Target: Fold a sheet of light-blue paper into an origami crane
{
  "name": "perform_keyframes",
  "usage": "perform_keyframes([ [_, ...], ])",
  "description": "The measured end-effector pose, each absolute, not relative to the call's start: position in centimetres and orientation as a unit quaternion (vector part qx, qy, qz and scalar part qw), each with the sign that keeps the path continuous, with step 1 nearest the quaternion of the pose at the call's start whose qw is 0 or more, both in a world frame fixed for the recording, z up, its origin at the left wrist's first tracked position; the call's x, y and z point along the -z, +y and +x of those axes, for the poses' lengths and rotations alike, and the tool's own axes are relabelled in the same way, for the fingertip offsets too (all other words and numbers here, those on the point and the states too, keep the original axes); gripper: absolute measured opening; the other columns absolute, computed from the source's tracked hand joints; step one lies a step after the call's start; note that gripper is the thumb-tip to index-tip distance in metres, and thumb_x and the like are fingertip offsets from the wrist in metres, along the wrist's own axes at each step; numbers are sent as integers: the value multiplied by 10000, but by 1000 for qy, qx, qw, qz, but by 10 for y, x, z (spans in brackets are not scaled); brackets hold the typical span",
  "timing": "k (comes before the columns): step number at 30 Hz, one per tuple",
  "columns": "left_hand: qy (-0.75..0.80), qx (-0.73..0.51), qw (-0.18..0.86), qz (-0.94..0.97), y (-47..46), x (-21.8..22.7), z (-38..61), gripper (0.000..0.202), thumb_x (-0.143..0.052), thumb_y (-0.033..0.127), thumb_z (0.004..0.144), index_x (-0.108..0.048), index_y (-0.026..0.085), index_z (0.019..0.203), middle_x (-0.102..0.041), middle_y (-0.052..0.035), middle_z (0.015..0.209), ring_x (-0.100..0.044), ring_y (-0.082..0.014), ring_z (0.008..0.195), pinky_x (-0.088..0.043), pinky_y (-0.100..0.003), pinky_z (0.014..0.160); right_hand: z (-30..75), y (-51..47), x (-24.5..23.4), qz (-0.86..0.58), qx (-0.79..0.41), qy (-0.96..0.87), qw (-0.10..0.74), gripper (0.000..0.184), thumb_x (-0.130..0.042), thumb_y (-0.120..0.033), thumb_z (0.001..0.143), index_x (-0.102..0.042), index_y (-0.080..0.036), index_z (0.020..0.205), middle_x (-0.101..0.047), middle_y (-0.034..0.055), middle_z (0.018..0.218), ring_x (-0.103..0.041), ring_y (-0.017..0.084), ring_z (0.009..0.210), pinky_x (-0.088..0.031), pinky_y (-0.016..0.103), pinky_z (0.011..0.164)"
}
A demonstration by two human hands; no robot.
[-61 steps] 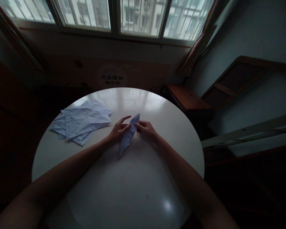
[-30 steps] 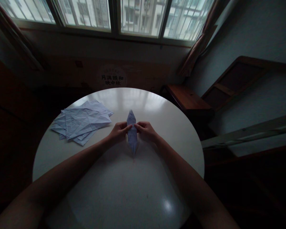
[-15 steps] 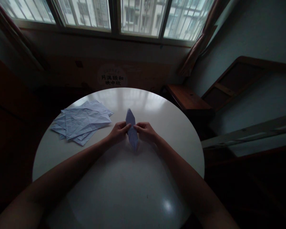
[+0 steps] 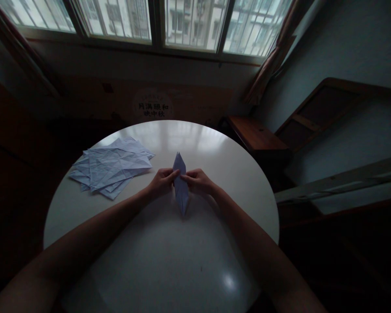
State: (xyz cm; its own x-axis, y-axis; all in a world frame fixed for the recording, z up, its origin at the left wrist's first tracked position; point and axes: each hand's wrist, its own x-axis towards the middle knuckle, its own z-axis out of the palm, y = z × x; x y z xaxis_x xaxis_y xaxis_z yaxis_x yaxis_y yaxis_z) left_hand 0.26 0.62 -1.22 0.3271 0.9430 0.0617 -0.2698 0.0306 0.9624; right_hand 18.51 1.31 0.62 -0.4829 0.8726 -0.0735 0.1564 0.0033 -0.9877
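Note:
A narrow, pale folded paper (image 4: 181, 191) with pointed ends is held between my two hands above the middle of the round table. My left hand (image 4: 164, 180) pinches its left edge, thumb on the face toward me. On the opposite edge my right hand (image 4: 198, 180) grips it the same way, the two thumbs nearly meeting. The fingers behind the paper are hidden. At its far end the paper splits into two close tips; its near end comes to a single point.
Several creased paper sheets (image 4: 117, 167) lie in a loose pile at the table's left. The white round table (image 4: 169, 261) has a curved edge. Beyond its right side stands a brown wooden bench (image 4: 256, 134). Barred windows (image 4: 192, 24) are at the back.
The folded paper has shifted slightly toward me and tilted a little, its near tip now lower in view. Both hands keep their pinch, the right thumb slightly farther left.

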Motion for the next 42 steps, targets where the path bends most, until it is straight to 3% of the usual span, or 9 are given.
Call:
perform_keyframes([
  [3,344,-489,616,513,8,15,1,461,-765,528,720,-578,126,597,-465,35,510,-407,-69,460,-306,-203,449,186,12,-9,-393,-573,-660,286,579,-717,-691,645,-523,-161,518,-474,-38,446,-424,72,431,-295,214,439],
  [13,339,-486,631,501,7,14,3,486,-761,573,703,-558,141,609,-469,26,533,-413,-80,472,-329,-219,465,185,12,-5,-383,-569,-673,277,539,-715,-657,678,-595,-140,584,-439,-42,484,-400,76,466,-273,218,436],
  [19,359,-479,605,525,5,8,4,524,-743,604,701,-529,144,570,-431,37,503,-359,-67,454,-260,-211,430,188,13,-5,-350,-565,-708,238,524,-736,-626,673,-560,-144,562,-408,-56,519,-356,58,475,-264,215,443],
  [34,396,-474,555,558,5,3,2,602,-700,702,675,-466,168,526,-362,54,438,-301,-58,404,-168,-220,400,182,10,-8,-390,-545,-692,271,584,-712,-672,629,-419,-184,502,-328,-70,498,-316,52,466,-208,216,442],
  [42,401,-470,546,565,7,8,2,585,-668,692,712,-482,162,549,-402,48,447,-334,-65,407,-203,-218,404,183,10,-5,-395,-550,-687,262,547,-707,-657,648,-485,-165,554,-364,-64,512,-346,62,473,-232,217,450],
])
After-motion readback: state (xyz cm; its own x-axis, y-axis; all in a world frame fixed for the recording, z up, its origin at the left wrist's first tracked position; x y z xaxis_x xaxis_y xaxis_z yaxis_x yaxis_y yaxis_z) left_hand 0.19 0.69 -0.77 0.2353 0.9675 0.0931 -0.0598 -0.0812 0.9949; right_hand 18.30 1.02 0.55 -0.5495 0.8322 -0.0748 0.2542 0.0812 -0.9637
